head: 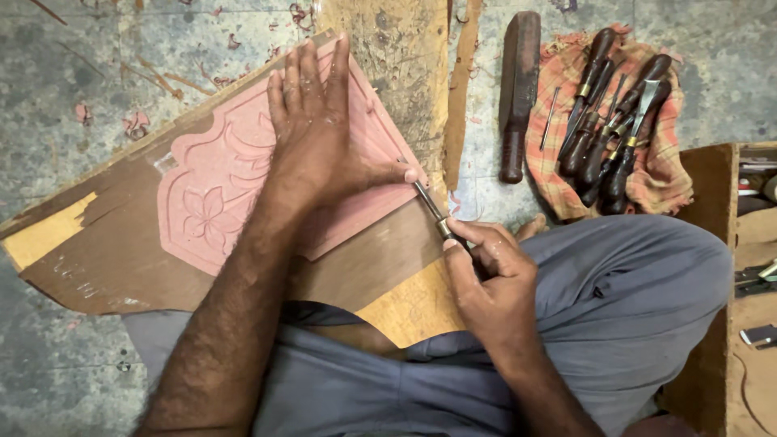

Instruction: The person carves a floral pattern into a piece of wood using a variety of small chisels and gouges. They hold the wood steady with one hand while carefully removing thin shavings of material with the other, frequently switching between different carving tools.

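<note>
Right hand grips chisel, its axis running far-left toward pink panel, pinned flat by the splayed left hand.

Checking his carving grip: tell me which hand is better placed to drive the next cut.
Probably the right hand: its fingers already grip the chisel against the pink carved panel's edge. The left hand lies flat on that panel.
</note>
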